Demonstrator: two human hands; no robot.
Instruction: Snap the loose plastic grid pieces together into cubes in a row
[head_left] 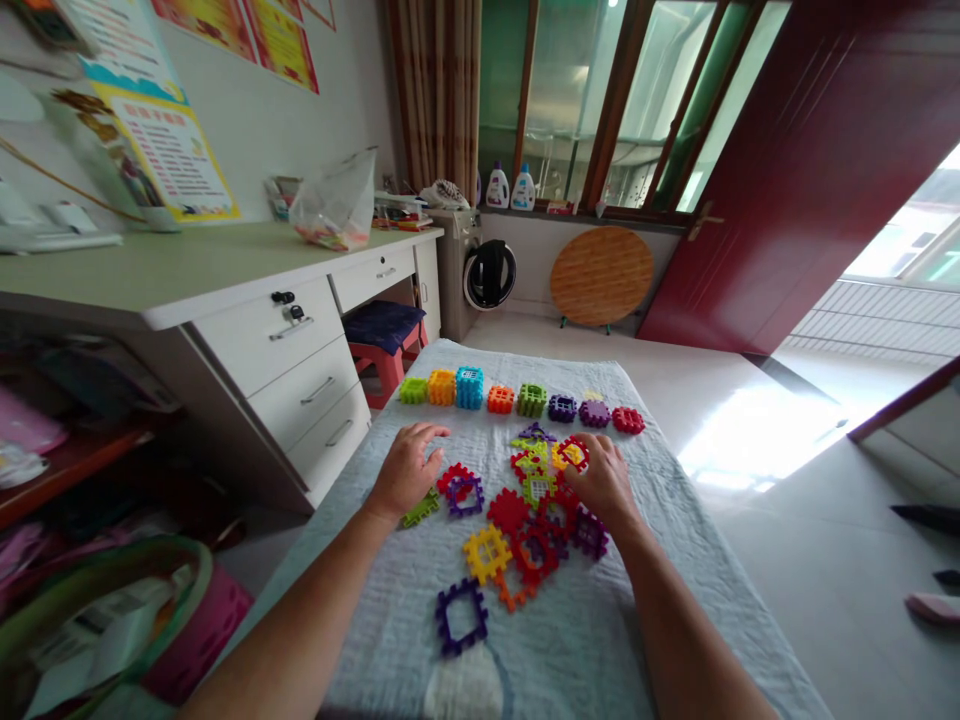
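My right hand (604, 482) pinches a red open-framed interlocking panel (584, 447) by its edge, above the loose pieces. A yellow panel (556, 457) lies just behind it. My left hand (405, 468) hovers over the left side of the cloth, thumb and fingers apart, holding nothing. Close below it lie a green panel (421, 508) and a purple frame (453, 497) overlapping a red piece. Between my hands is a loose heap with a solid red panel (508, 511), a yellow window panel (487, 553) and several others. Nearest me is a dark purple square frame (442, 620).
Across the far end runs a row of assembled cubes, including a blue cube (470, 388), a green cube (532, 400) and a red one (628, 420). A pale blue cloth (600, 650) covers the table. To the left stands a desk (225, 262) with drawers.
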